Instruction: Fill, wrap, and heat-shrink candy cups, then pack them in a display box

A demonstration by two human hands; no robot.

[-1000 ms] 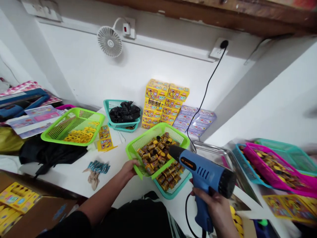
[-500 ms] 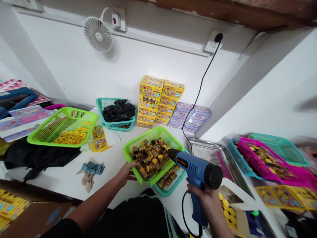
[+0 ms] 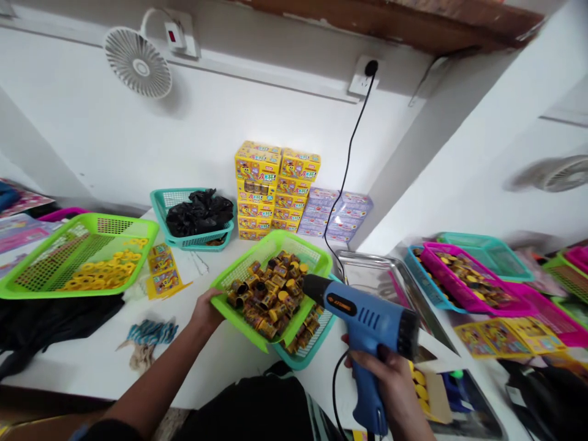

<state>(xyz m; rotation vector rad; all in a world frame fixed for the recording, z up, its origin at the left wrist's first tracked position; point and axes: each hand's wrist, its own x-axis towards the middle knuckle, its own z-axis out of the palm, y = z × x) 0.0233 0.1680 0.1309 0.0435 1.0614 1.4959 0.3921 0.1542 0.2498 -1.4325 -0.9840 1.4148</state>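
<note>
My left hand [image 3: 206,311] grips the near left rim of a lime-green plastic basket [image 3: 239,274], which is tilted slightly. The basket holds a heap of small gold-wrapped cylinders with yellow caps [image 3: 269,300]. It rests partly on a teal mesh basket [image 3: 316,341] that holds more of the same cylinders. My right hand [image 3: 379,373] is closed around the handle of a blue heat gun [image 3: 362,318]. The gun's nozzle points left, just above the right side of the green basket. A black cord [image 3: 336,392] hangs from the gun's handle.
Stacked yellow boxes [image 3: 257,190] and lilac packs [image 3: 335,214] stand against the wall. To the left are a green basket of yellow caps [image 3: 82,257] and a teal basket with a black bag [image 3: 193,214]. To the right are a steel tray [image 3: 372,275] and a pink basket [image 3: 459,278].
The whole scene has slid left in view as my head turned right. The green basket has turned slightly, still in my left hand. The heat gun stays in my right hand.
</note>
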